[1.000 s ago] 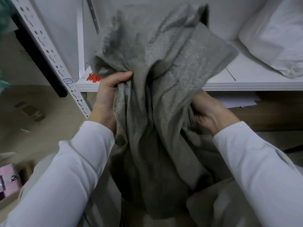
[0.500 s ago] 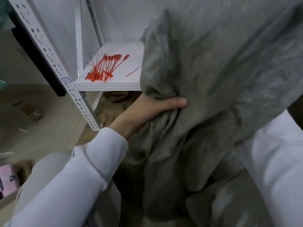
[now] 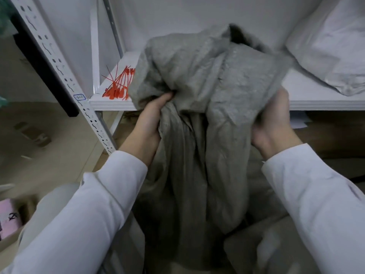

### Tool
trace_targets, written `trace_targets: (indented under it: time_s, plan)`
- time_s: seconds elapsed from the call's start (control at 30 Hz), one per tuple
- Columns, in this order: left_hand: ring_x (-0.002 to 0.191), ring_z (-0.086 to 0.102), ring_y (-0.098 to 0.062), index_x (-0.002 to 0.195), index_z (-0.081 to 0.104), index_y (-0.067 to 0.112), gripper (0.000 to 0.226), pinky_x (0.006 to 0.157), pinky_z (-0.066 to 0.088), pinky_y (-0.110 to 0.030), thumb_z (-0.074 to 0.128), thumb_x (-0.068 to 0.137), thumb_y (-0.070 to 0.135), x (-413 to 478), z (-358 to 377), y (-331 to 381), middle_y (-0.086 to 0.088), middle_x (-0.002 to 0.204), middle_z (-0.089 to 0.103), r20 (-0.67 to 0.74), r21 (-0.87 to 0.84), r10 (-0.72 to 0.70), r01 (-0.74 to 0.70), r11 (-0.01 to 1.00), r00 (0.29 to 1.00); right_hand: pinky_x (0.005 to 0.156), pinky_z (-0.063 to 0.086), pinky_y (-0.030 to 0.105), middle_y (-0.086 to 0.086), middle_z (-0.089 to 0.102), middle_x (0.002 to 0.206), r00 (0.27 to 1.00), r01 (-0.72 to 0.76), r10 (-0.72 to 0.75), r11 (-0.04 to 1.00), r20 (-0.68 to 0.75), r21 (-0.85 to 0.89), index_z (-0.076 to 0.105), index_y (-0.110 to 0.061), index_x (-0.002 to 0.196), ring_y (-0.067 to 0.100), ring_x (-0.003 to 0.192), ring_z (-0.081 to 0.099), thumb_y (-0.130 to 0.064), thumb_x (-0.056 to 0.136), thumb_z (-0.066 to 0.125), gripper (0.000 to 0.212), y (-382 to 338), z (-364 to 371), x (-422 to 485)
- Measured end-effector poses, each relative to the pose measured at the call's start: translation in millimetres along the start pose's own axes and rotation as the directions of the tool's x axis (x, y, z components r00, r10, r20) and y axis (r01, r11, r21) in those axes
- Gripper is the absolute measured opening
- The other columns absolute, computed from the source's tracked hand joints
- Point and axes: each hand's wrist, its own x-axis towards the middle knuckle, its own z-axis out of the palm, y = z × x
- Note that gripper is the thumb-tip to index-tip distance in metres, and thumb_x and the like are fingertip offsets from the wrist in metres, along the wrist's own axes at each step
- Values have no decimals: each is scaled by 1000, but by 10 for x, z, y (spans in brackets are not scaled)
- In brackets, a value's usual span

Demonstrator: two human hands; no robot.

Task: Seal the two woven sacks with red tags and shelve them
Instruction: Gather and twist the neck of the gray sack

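Observation:
A grey woven sack [image 3: 207, 80] hangs upright in front of me, its loose top bunched and flopping over the front edge of the white shelf [image 3: 316, 101]. My left hand [image 3: 150, 123] grips the gathered cloth on the left side of the neck. My right hand [image 3: 274, 123] grips the cloth on the right side. The sack's mouth shows as a dark gap at the top. A bundle of red tags [image 3: 118, 86] lies on the left end of the shelf, partly hidden behind the sack. A second greyish sack [image 3: 262, 244] lies low at the right, by my right sleeve.
A white bag [image 3: 331, 48] rests on the right end of the shelf. The perforated shelf upright [image 3: 65, 76] slants down at the left. Below it are a beige floor, cardboard pieces [image 3: 33, 133] and a pink box [image 3: 8, 216].
The sack top, swung up to the right and filling the view half a second ago, has dropped back to the middle. My right hand is visible again on the cloth. The tags are partly covered.

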Motion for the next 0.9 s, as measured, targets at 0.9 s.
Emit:
trace_targets:
  time_s: [0.9]
  plan:
    - [76, 69, -23, 71, 73, 2, 17, 83, 56, -32, 58, 70, 8, -159, 52, 122, -10, 75, 72, 187, -53, 124, -116, 992, 974, 89, 44, 16, -15, 49, 128, 986, 157, -150, 646, 77, -747, 38, -26, 143, -6, 112, 52, -63, 50, 82, 110, 139, 106, -44]
